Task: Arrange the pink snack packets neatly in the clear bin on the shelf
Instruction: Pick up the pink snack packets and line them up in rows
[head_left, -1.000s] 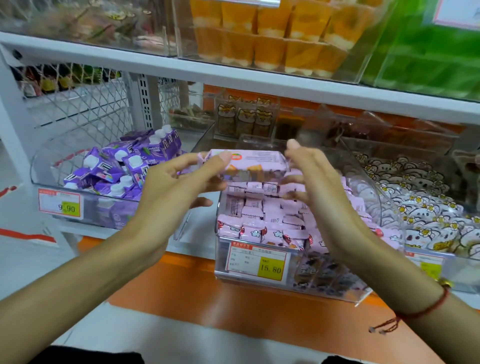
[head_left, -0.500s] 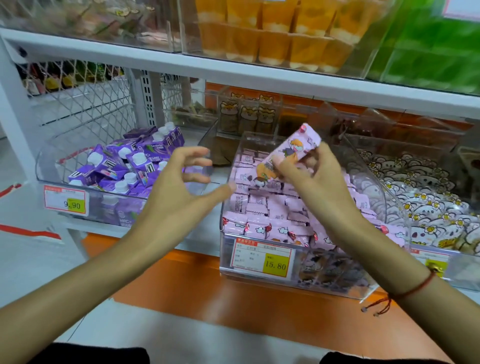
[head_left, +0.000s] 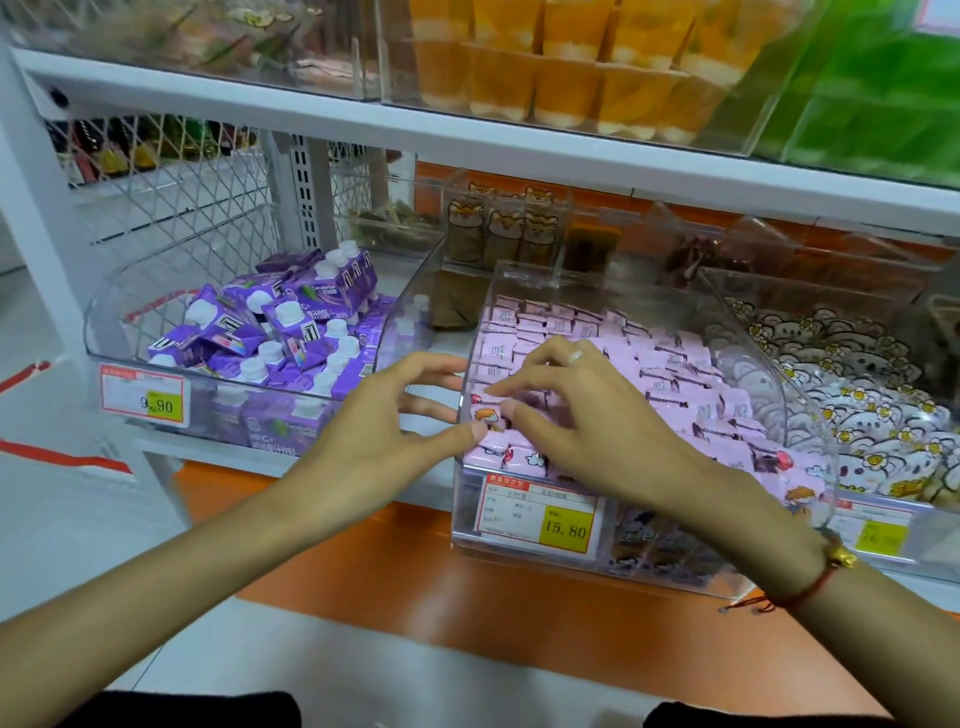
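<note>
The clear bin (head_left: 737, 317) stands on the shelf at the centre, filled with rows of pink snack packets (head_left: 670, 364). My right hand (head_left: 587, 421) reaches into its front left part, bent fingers resting with their tips on the packets there, just above one with an orange cartoon (head_left: 488, 415). I see no packet lifted in that hand. My left hand (head_left: 384, 431) is beside the bin's left wall with its fingers spread and fairly straight, its thumb tip at the bin's front left corner. The packets under my right palm are hidden.
A clear bin of purple drink cartons (head_left: 291, 332) stands to the left, and a bin of white flower-print packets (head_left: 857, 395) to the right. Price labels (head_left: 540, 514) hang on the bin fronts. The upper shelf board (head_left: 467, 140) overhangs, carrying orange cups (head_left: 571, 67).
My right hand has brought the pink packet it held down into the bin's front left and now rests on the rows. My left hand moved right, up to the bin's left wall.
</note>
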